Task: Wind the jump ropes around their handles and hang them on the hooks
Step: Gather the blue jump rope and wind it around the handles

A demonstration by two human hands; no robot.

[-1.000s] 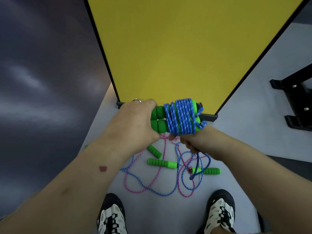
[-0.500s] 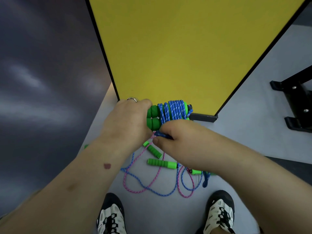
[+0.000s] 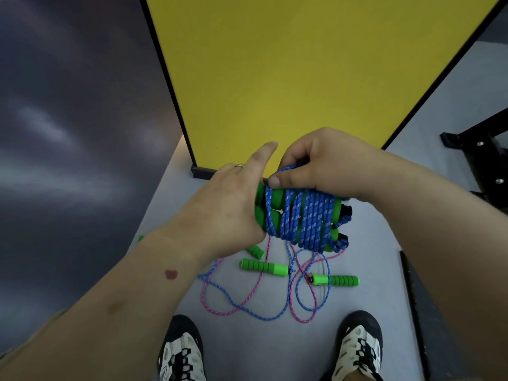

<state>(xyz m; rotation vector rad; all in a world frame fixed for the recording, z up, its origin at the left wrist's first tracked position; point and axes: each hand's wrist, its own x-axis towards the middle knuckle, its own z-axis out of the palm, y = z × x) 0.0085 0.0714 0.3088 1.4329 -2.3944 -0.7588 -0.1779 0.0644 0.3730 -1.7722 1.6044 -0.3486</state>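
Observation:
A blue jump rope (image 3: 302, 215) is coiled many times round its pair of green handles (image 3: 261, 213), held side by side at chest height. My left hand (image 3: 225, 210) grips the left end of the handles, with its index finger sticking out straight. My right hand (image 3: 316, 166) is on top of the bundle and pinches a strand of the blue rope between thumb and fingers. Loose rope hangs down from the bundle. On the floor below lie more blue and pink ropes (image 3: 247, 306) with green handles (image 3: 265, 266) (image 3: 336, 280). No hooks are in view.
A yellow panel (image 3: 288, 78) in a black frame stands straight ahead, its foot (image 3: 202, 171) on the grey floor. A black metal rack base (image 3: 483, 166) is at the right, and a dark strip (image 3: 420, 312) runs along the floor. My two shoes (image 3: 181, 350) (image 3: 357, 345) are at the bottom.
My right hand has come up from under the bundle and over its top, carrying the rope round the handles for another turn. My left index finger has straightened out.

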